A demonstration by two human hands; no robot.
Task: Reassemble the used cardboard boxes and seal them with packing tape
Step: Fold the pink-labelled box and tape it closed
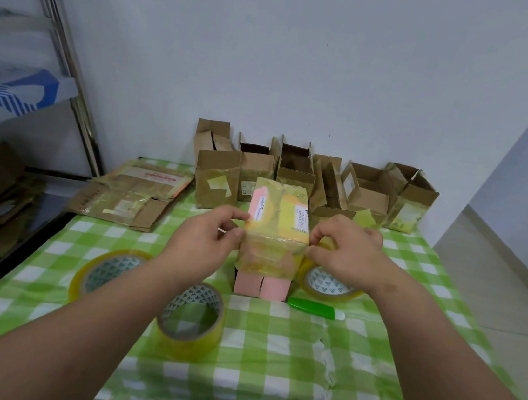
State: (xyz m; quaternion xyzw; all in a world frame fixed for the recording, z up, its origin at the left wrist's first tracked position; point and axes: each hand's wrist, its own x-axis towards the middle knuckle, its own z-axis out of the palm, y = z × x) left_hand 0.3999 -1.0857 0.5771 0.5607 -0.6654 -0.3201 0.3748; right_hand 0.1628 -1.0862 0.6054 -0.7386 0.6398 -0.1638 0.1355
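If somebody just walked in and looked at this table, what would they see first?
Probably the pink and yellow box in the middle, because both hands hold it up: the left hand on one side, the right hand on the other. Next come the rolls of yellowish tape on the green checked tablecloth around it. Behind, a row of open brown boxes stands against the wall.
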